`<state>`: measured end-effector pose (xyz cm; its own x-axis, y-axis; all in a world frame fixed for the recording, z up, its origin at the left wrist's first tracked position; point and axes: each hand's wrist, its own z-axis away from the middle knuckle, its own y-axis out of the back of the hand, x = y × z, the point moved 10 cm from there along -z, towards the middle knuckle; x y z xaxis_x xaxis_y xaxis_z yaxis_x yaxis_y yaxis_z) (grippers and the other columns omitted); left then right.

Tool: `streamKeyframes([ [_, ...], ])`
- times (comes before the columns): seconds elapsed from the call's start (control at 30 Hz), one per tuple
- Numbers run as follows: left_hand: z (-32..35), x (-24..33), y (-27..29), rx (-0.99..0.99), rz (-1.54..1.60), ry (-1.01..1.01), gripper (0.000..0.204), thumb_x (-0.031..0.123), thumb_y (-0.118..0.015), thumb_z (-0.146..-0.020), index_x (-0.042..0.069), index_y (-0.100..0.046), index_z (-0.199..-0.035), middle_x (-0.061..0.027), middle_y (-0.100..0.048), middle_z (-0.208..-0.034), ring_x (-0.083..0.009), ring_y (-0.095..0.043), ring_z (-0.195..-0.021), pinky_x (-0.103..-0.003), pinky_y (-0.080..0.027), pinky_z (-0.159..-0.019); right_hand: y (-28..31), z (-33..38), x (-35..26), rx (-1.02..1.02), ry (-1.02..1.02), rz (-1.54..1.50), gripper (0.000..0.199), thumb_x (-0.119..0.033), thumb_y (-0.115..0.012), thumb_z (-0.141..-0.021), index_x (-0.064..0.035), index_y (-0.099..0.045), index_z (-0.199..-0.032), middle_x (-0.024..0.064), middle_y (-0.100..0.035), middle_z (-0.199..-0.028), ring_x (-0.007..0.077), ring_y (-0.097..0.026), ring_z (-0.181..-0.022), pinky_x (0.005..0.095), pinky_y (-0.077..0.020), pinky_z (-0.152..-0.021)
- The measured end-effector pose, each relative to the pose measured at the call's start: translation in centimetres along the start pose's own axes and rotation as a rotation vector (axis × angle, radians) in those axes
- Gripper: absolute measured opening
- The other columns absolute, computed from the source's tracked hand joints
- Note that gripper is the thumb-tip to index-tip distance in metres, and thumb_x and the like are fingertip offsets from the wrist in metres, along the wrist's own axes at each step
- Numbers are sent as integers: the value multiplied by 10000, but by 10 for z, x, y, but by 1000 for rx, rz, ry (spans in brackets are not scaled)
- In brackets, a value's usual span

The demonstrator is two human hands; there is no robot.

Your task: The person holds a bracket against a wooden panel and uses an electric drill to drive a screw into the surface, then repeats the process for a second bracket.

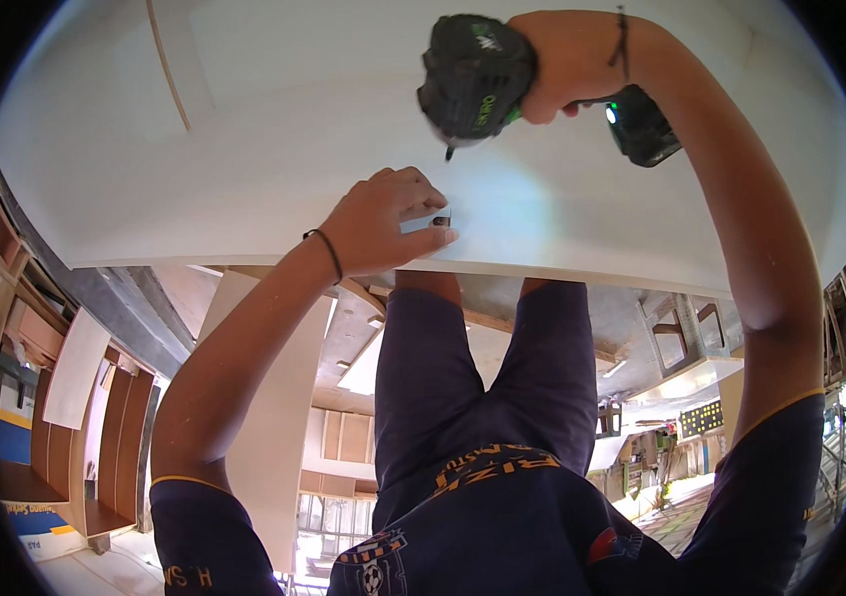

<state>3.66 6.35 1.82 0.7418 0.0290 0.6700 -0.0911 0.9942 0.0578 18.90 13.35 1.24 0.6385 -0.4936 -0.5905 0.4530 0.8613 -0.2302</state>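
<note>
My right hand (567, 60) is wrapped round the grip of a black cordless drill (478, 79) with green markings. The drill's short dark bit (449, 153) points down, apart from the white panel (244, 189) under it. A light on the drill's base glows and a bright patch falls on the panel. On the panel near its front edge, my left hand (373, 221) pinches a small dark and metallic piece (441, 222) between thumb and fingers. Its exact kind is too small to tell. The bit is above and slightly right of that piece.
A thin brown strip (169, 70) lies on the far left of the panel. Wooden cabinet frames (115, 447) stand at the left, by a pale leaning board (269, 427). My legs (423, 368) are just under the panel's front edge. Metal-framed items (681, 333) stand at the right.
</note>
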Motion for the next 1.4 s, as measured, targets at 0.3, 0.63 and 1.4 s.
streamKeyframes([
  [0.3,-6,-1,-3,1,-145,29,211,280,-610,-881,87,-690,-911,-36,-645,-944,-246,-583,-918,-378,-486,-806,17,95,42,543,13,179,509,-141,-788,-575,-34,-600,-1036,151,-630,-919,282,-625,-855,367,-495,-780],
  [0.63,-8,4,-7,-4,-229,56,151,215,-588,-897,72,-630,-913,-51,-621,-923,-244,-563,-893,-370,-473,-790,-8,137,59,596,-2,-55,538,-130,-807,-568,-22,-584,-1045,126,-643,-907,279,-626,-832,364,-497,-779],
  [1.4,-12,-15,-11,26,-88,122,232,253,-653,-856,44,-700,-945,-97,-661,-978,-229,-600,-932,-352,-471,-852,-77,257,62,867,140,-125,257,-117,-784,-580,-5,-637,-759,150,-638,-653,313,-582,-562,353,-493,-582],
])
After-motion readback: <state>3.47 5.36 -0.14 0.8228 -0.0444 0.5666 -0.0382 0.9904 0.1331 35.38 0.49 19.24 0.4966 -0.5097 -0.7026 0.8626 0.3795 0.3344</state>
